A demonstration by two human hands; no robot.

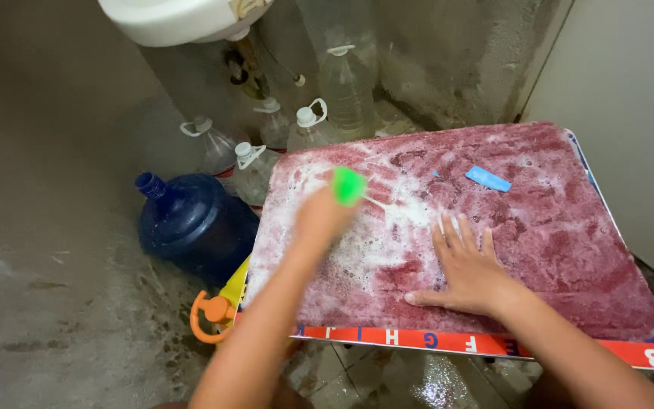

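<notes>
Pressing flat w/ right hand, fingers spread, on soapy red mat. Gripping green brush in left hand, fingers closed, blurred; brush axis hard to tell. Lying beyond: small blue rectangular packet. Standing behind: dark blue jug, neck pointing upper-left; clear bottles.

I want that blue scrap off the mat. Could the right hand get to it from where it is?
Probably yes. The right hand lies flat on the soapy red mat, and the blue scrap lies just beyond its fingertips, with only foam between.
</notes>
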